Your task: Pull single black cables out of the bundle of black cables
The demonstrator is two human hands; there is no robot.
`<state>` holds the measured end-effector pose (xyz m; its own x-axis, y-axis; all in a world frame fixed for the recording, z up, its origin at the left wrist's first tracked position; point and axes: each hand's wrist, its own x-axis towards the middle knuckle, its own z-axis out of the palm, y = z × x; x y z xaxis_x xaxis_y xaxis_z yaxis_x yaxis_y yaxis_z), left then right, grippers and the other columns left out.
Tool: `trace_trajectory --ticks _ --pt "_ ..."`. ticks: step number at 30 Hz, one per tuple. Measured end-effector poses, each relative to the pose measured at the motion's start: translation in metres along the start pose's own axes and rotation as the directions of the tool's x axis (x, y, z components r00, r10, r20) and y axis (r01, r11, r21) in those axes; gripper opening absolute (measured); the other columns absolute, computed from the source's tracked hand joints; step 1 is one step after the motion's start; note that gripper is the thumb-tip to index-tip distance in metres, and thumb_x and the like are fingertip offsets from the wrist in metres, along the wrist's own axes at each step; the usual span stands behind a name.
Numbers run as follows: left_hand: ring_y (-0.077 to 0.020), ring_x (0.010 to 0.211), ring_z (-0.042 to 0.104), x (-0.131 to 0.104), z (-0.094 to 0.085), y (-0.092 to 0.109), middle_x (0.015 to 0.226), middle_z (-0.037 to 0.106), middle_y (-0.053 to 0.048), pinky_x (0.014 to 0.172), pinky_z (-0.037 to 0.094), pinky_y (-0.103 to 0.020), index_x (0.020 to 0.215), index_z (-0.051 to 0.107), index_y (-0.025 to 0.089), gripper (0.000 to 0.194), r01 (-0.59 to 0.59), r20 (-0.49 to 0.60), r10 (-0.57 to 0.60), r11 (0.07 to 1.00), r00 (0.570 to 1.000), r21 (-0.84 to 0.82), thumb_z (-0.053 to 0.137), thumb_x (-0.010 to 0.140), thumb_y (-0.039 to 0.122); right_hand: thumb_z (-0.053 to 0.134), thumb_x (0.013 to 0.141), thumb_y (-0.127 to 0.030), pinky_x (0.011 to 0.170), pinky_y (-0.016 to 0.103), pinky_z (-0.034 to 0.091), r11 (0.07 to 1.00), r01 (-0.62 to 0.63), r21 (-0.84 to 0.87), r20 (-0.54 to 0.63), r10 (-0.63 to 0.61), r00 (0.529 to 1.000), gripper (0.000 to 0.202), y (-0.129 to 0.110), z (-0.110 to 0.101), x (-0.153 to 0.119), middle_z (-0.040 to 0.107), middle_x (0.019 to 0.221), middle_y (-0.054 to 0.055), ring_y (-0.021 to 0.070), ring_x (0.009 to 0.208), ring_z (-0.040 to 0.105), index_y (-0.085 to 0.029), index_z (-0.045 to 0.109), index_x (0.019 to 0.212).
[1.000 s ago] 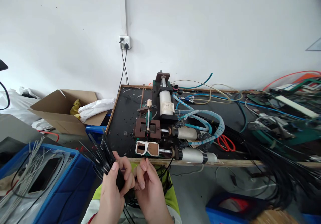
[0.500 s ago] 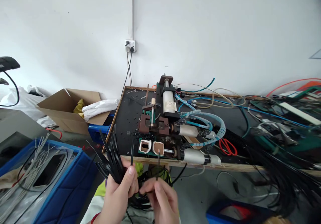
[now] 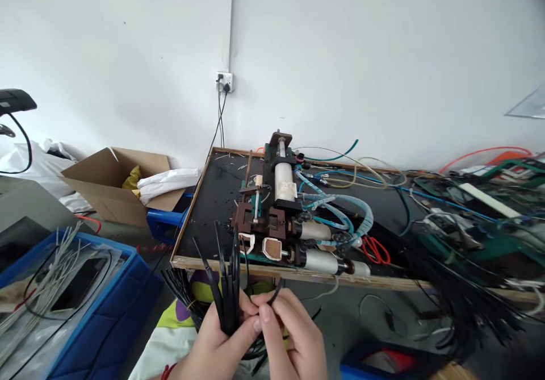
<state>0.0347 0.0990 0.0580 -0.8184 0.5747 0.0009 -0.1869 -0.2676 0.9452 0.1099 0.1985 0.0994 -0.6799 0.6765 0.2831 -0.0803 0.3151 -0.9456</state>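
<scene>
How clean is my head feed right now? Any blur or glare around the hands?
Head view: left hand and right hand look fairly crisp, though the held black strands partly merge; head view, toward the picture's right edge: the loose black cables look smeared; head view, wall: soft light, no strong glare near the hands.

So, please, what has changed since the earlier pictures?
The left hand brought its black cables rightward and more upright; the right hand, holding a single strand, came in close beside it. The white-edged pads, together at first, now stand apart. The cardboard box and blue bin stayed.
</scene>
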Motion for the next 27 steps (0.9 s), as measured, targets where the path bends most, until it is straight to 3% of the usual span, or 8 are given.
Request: trace_trajectory --ticks 3,6,8,10,13,18,23,27 --pt "-0.0148 0.048 0.052 0.002 0.003 0.007 0.059 0.065 -0.003 0.049 0.045 -0.027 0.082 0.074 0.020 0.039 -0.011 -0.088 0.006 0.998 0.996 -0.063 0.073 0.094 0.057 0.061 0.104 -0.043 0.063 0.032 0.048 0.988 0.001 0.156 -0.061 0.008 0.998 0.032 -0.003 0.015 0.006 0.065 0.083 0.007 0.0221 0.070 0.061 -0.025 0.072 0.080" --pt "-0.0231 0.069 0.068 0.010 -0.002 0.012 0.070 0.072 -0.009 0.071 0.059 -0.035 0.077 0.075 0.019 0.044 -0.164 -0.162 0.170 0.985 0.972 0.047 0.065 0.099 0.056 0.055 0.107 -0.048 0.071 0.033 0.050 0.959 0.009 0.285 -0.167 0.040 0.985 0.036 0.007 0.019 0.000 0.067 0.080 0.006 0.0229 0.073 0.064 -0.026 0.067 0.081" --pt "-0.0173 0.054 0.059 0.014 -0.008 0.011 0.056 0.060 -0.002 0.056 0.054 -0.029 0.086 0.077 0.019 0.043 -0.143 -0.198 0.148 0.989 0.969 0.039 0.064 0.099 0.058 0.049 0.109 -0.049 0.066 0.032 0.048 0.957 -0.053 0.286 -0.111 0.088 0.990 0.039 0.014 0.020 -0.005 0.067 0.065 0.003 0.0208 0.062 0.062 -0.026 0.066 0.084" --pt "-0.0112 0.040 0.042 0.016 -0.012 0.009 0.049 0.047 0.006 0.039 0.039 -0.022 0.098 0.078 0.019 0.041 -0.046 -0.200 0.045 0.999 0.979 -0.004 0.073 0.092 0.060 0.050 0.109 -0.050 0.056 0.030 0.041 0.973 -0.130 0.192 0.041 0.124 0.991 0.039 0.018 0.021 -0.006 0.061 0.052 -0.001 0.0183 0.049 0.054 -0.026 0.069 0.084" --pt "-0.0141 0.051 0.056 0.013 -0.015 0.007 0.061 0.063 0.000 0.049 0.050 -0.024 0.092 0.082 0.018 0.037 0.032 -0.153 -0.026 0.999 0.988 0.039 0.090 0.078 0.051 0.054 0.107 -0.046 0.061 0.031 0.044 0.996 -0.080 0.050 0.204 0.068 0.977 0.035 0.019 0.021 -0.002 0.068 0.065 0.004 0.0212 0.061 0.062 -0.027 0.077 0.089" --pt "-0.0147 0.056 0.058 0.007 -0.013 0.007 0.069 0.073 -0.005 0.053 0.052 -0.025 0.071 0.080 0.020 0.026 0.020 -0.226 -0.022 1.000 0.974 -0.009 0.095 0.072 0.040 0.064 0.101 -0.042 0.077 0.034 0.051 0.999 -0.018 -0.033 0.289 0.027 0.957 0.027 0.043 0.009 0.003 0.077 0.115 0.012 0.0270 0.088 0.071 -0.029 0.079 0.119" --pt "-0.0179 0.060 0.065 0.006 -0.012 0.007 0.078 0.079 -0.006 0.050 0.052 -0.025 0.066 0.075 0.023 0.028 -0.024 -0.384 -0.013 0.996 0.923 -0.091 0.098 0.067 0.038 0.071 0.095 -0.048 0.060 0.031 0.044 0.934 -0.185 -0.307 0.379 0.298 0.876 0.024 0.114 -0.013 -0.010 0.078 0.075 0.008 0.0268 0.067 0.071 -0.027 0.081 0.089" --pt "-0.0245 0.074 0.073 0.010 -0.015 0.009 0.077 0.079 -0.008 0.062 0.059 -0.029 0.064 0.073 0.022 0.031 -0.009 -0.320 -0.005 0.999 0.947 -0.040 0.097 0.068 0.040 0.086 0.080 -0.041 0.069 0.037 0.054 0.893 -0.104 -0.438 0.311 0.259 0.914 0.036 0.131 -0.033 -0.014 0.084 0.109 0.011 0.0351 0.093 0.076 -0.031 0.082 0.114"
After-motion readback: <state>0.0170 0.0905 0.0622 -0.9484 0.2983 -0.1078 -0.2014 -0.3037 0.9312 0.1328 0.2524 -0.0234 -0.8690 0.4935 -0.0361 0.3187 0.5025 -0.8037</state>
